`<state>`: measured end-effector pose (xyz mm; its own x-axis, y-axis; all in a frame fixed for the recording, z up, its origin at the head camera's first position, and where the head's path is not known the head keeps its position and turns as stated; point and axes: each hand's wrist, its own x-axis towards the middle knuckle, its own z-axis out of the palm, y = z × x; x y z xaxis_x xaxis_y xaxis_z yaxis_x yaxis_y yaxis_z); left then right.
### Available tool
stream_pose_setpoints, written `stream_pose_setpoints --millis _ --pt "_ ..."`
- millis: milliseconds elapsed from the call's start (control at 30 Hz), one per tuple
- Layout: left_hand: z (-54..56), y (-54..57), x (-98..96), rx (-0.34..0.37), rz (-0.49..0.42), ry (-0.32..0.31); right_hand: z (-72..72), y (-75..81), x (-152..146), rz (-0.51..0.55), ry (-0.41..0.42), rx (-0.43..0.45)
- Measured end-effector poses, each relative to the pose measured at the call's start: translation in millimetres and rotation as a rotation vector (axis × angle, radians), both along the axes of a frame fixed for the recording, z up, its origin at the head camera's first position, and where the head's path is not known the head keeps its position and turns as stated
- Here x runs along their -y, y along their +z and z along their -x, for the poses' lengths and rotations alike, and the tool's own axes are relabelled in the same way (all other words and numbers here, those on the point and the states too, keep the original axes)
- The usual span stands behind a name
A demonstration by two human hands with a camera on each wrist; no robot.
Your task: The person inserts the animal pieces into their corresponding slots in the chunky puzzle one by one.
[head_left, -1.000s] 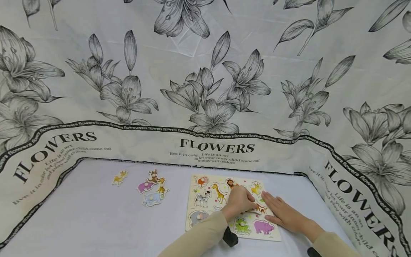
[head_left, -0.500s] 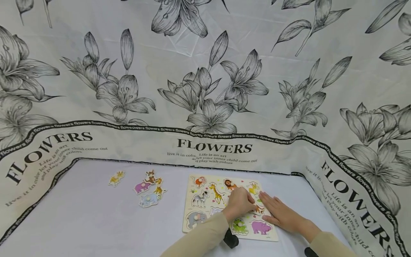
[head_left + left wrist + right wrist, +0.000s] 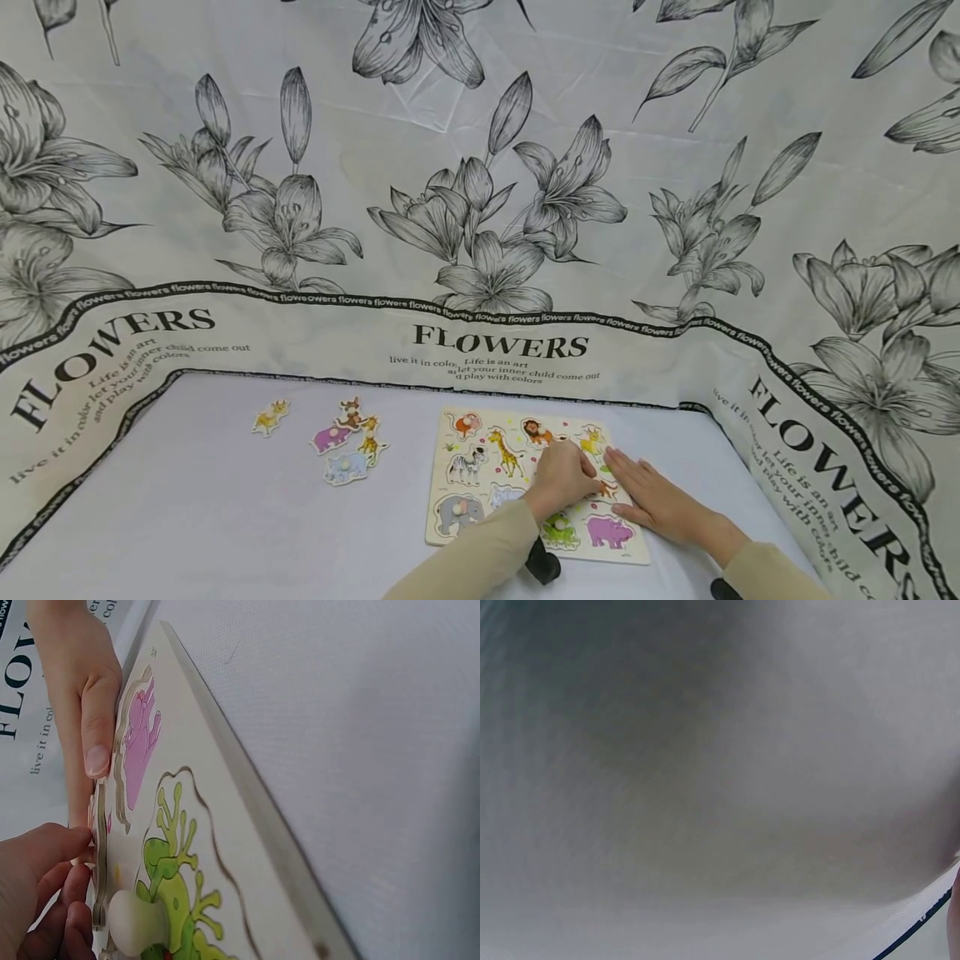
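Observation:
A wooden animal puzzle board lies on the white cloth. My left hand is over its middle right, pinching an orange-brown animal puzzle piece. In the left wrist view the thumb and fingers of the left hand grip that piece, which sits slightly raised at the board's surface. My right hand rests with extended fingers on the board's right edge. The frog piece with its round knob and the pink hippo picture are close by. Fingers hide part of the held piece.
Left of the board lie loose pieces: a pink hippo, a giraffe, a brown animal, a pale blue animal and a yellow one. Flower-printed cloth rises behind. The right wrist view shows mostly blurred white cloth.
The head view has shifted slightly. My left hand stays at the same spot on the board with only slight finger and wrist motion; the right hand has stayed put.

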<state>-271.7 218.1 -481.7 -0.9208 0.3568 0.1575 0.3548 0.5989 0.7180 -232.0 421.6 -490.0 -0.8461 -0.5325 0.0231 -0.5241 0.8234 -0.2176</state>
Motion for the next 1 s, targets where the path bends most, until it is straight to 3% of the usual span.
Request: stream_pose_setpoints --millis 700,1000 --pt "-3.5 -0.2 -5.0 -0.049 0.041 0.023 -0.5 -1.5 -1.2 0.001 0.014 -0.002" --pt "-5.4 2.8 -7.0 -0.026 0.056 0.034 -0.8 -1.0 -0.6 -0.003 0.011 -0.008"
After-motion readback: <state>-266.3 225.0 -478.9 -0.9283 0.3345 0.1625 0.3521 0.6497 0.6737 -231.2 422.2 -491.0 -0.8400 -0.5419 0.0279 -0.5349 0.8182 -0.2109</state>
